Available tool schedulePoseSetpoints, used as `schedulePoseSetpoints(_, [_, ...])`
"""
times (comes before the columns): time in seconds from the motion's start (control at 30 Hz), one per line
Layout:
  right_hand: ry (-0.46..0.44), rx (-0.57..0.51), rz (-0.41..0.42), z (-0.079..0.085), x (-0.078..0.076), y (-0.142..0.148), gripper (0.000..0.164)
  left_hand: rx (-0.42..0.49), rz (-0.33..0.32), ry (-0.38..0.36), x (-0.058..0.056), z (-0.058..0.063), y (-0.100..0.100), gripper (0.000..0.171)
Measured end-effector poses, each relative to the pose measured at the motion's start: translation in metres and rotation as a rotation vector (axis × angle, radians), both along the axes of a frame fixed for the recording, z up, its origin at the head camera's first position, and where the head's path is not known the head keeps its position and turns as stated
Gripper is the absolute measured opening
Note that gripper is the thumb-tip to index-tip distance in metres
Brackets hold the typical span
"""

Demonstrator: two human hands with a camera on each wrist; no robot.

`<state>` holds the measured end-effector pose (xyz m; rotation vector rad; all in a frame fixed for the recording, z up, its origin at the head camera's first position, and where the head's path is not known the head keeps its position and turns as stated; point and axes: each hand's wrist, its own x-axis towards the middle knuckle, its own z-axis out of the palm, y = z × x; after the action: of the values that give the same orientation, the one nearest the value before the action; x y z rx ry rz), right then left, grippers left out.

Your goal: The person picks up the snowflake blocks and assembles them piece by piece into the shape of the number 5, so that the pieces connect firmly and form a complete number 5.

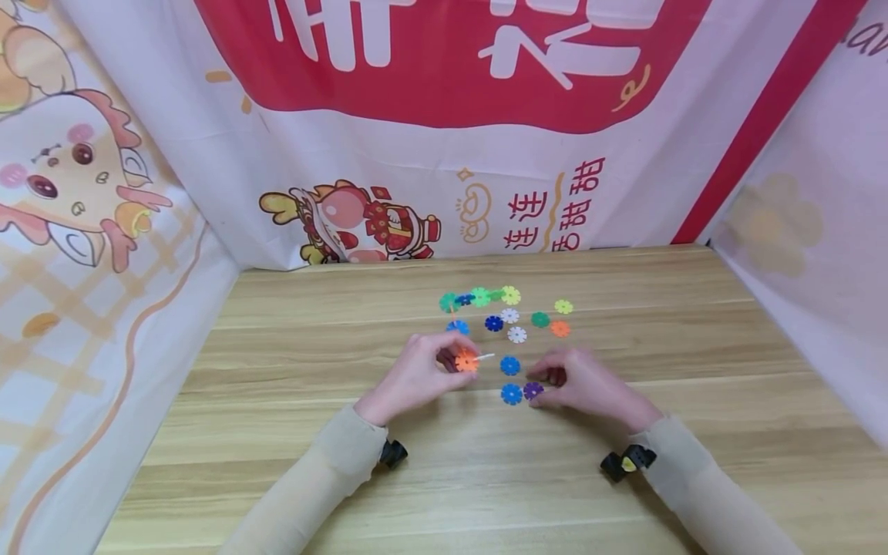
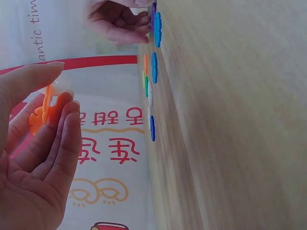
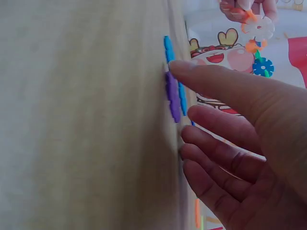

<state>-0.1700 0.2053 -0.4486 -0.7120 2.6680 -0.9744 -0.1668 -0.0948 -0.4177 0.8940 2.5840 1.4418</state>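
Between thumb and fingers, my left hand (image 1: 425, 368) pinches an orange notched plastic disc (image 1: 466, 361) above the table. A white disc (image 3: 259, 28) is joined to it, seen edge-on in the head view. My right hand (image 1: 579, 384) is low over the table beside a purple disc (image 1: 533, 391), its thumb and index finger near the disc's edges with a gap between them. Whether the thumb touches it I cannot tell. That purple disc lies next to a blue disc (image 1: 511, 394); another blue disc (image 1: 509, 365) lies just beyond.
Farther back, a joined chain of green, blue and yellow discs (image 1: 480, 297) lies on the wooden table (image 1: 312, 324). Loose white (image 1: 516, 334), dark blue (image 1: 494, 323), green (image 1: 539, 319), orange (image 1: 560, 328) and yellow (image 1: 564, 307) discs are nearby. Printed cloth (image 1: 590, 193) hangs behind.
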Motion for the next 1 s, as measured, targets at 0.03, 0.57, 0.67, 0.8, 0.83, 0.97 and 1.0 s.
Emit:
schedulePoseSetpoints(0.03, [0.001, 0.005, 0.002, -0.001, 0.001, 0.0, 0.035, 0.002, 0.003, 0.005, 0.0, 0.0, 0.0, 0.027])
schedulePoseSetpoints(0.57, [-0.156, -0.251, -0.092, 0.004, 0.002, -0.012, 0.018, 0.02, 0.051, 0.071, 0.001, -0.005, 0.001, 0.022])
schedulePoseSetpoints(0.67, [-0.161, -0.367, -0.161, 0.012, 0.003, -0.019, 0.02, 0.016, 0.057, 0.079, 0.001, -0.005, 0.001, 0.022])
schedulePoseSetpoints(0.8, [-0.184, -0.458, -0.222, 0.022, 0.005, -0.029, 0.022, 0.01, 0.064, 0.092, 0.001, -0.006, 0.001, 0.022])
schedulePoseSetpoints(0.83, [-0.195, -0.477, -0.232, 0.023, 0.005, -0.032, 0.023, 0.009, 0.064, 0.097, 0.001, -0.006, 0.001, 0.022])
schedulePoseSetpoints(0.97, [-0.226, -0.546, -0.244, 0.024, 0.006, -0.04, 0.023, 0.005, 0.06, 0.113, 0.0, -0.007, 0.001, 0.021])
schedulePoseSetpoints(1.0, [-0.233, -0.565, -0.242, 0.024, 0.006, -0.041, 0.023, 0.004, 0.057, 0.115, 0.0, -0.007, 0.001, 0.021])
